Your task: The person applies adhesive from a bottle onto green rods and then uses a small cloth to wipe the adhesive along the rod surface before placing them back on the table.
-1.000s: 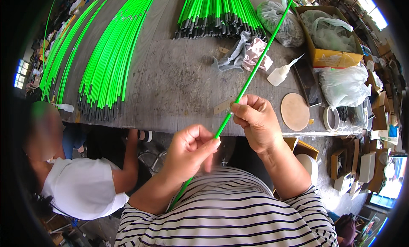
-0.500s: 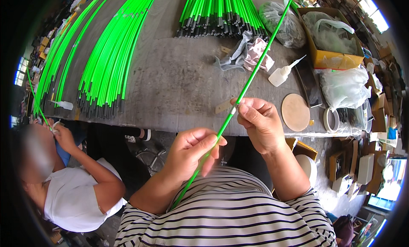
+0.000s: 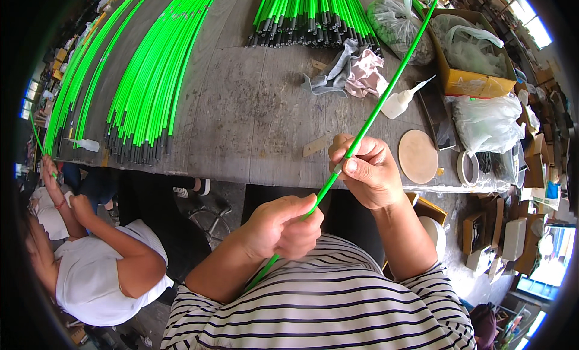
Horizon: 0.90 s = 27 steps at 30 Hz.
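Note:
A long thin green rod [image 3: 392, 83] slants across my front, its low end against my striped shirt and its far end up over the table. My left hand [image 3: 283, 226] is wrapped round its lower part. Higher up, my right hand [image 3: 368, 172] pinches it between thumb and fingers, beside a small pale band [image 3: 338, 168] on the rod. Beyond my right hand lie a white squeeze bottle [image 3: 396, 104] with a thin nozzle and crumpled grey and pink cloths [image 3: 365, 73].
Green rods with black ends lie in bundles at the left [image 3: 163, 78] and far middle [image 3: 313, 18]. To the right are a round tan disc [image 3: 418, 156], a tape roll [image 3: 468, 170], plastic bags [image 3: 488, 124] and a yellow box [image 3: 479, 84]. A co-worker in white [image 3: 111, 277] sits at left.
My left hand has closed more fully round the rod. The rod's far end has swung right, and my right fingers have shifted close over the pale band. The co-worker's hands have moved.

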{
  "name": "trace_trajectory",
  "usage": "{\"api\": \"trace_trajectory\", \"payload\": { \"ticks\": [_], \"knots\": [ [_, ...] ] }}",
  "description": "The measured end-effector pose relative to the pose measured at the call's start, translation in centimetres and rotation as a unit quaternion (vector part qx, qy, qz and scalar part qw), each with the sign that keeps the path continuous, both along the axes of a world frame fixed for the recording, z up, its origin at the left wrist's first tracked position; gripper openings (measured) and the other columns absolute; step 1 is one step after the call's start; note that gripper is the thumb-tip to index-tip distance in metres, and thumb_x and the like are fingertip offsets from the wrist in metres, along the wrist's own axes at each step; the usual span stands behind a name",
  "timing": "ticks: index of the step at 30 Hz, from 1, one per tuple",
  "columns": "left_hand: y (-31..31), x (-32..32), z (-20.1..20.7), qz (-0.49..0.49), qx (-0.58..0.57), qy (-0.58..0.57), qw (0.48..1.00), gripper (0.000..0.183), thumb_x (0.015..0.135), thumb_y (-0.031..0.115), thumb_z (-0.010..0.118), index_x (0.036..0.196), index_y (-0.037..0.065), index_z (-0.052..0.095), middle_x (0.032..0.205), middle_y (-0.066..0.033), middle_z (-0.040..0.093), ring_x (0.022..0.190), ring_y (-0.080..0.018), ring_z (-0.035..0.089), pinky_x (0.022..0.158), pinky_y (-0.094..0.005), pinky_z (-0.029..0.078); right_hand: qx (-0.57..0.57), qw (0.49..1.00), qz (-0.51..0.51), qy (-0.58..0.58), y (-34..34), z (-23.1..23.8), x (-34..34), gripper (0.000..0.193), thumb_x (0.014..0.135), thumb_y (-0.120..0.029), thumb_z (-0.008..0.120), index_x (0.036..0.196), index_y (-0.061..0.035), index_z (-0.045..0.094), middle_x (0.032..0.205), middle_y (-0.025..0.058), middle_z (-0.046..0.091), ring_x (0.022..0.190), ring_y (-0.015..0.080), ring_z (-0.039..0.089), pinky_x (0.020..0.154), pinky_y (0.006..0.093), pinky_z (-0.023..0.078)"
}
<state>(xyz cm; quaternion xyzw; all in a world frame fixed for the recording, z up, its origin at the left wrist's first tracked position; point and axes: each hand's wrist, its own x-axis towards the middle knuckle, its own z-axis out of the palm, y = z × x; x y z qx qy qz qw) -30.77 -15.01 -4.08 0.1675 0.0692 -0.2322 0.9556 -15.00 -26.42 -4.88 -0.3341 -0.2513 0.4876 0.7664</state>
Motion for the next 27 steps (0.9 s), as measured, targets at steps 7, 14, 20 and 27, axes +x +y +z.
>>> {"api": "trace_trajectory", "payload": {
  "ticks": [7,14,20,27],
  "knots": [
    [-1.3,0.2,1.1,0.152,0.46,0.0,0.875,0.044,0.093,0.028,0.04,0.055,0.006,0.036,0.045,-0.0013,0.032,0.037,-0.0121,0.028,0.036,-0.0259,0.023,-0.083,0.994,-0.037,-0.059,0.4,0.7,-0.8,0.011,0.077,-0.011,0.065,0.076,-0.0015,0.058,0.069,0.0022,0.047,0.062,0.0094,0.038,0.053,0.0215,0.029],
    [-2.0,0.8,0.4,0.227,0.737,-0.053,0.635,0.039,0.091,0.023,0.041,0.063,-0.003,0.045,0.05,-0.0156,0.041,0.042,-0.0289,0.039,0.043,-0.0362,0.032,-0.165,0.982,-0.083,-0.034,0.2,1.1,-1.8,0.017,0.078,-0.012,0.065,0.086,0.0015,0.06,0.068,-0.0016,0.049,0.058,0.0057,0.037,0.052,0.02,0.029],
    [0.1,-0.1,1.0,0.123,0.296,0.021,0.947,0.045,0.093,0.035,0.038,0.056,0.011,0.03,0.049,0.007,0.024,0.04,-0.0041,0.021,0.036,-0.0192,0.015,-0.081,0.992,-0.087,-0.043,-1.0,0.2,-0.4,0.026,0.076,-0.012,0.067,0.097,0.0022,0.062,0.073,0.0006,0.053,0.062,0.0066,0.041,0.057,0.0202,0.032],
    [0.4,0.2,0.5,0.015,0.101,-0.032,0.994,0.048,0.092,0.041,0.035,0.054,0.014,0.026,0.046,0.007,0.022,0.038,-0.0052,0.016,0.035,-0.0224,0.011,-0.03,0.996,-0.059,-0.06,-0.4,0.7,-0.9,0.02,0.073,-0.008,0.068,0.09,0.0008,0.064,0.08,0.0059,0.059,0.067,0.0101,0.048,0.06,0.0225,0.037]
  ]
}}
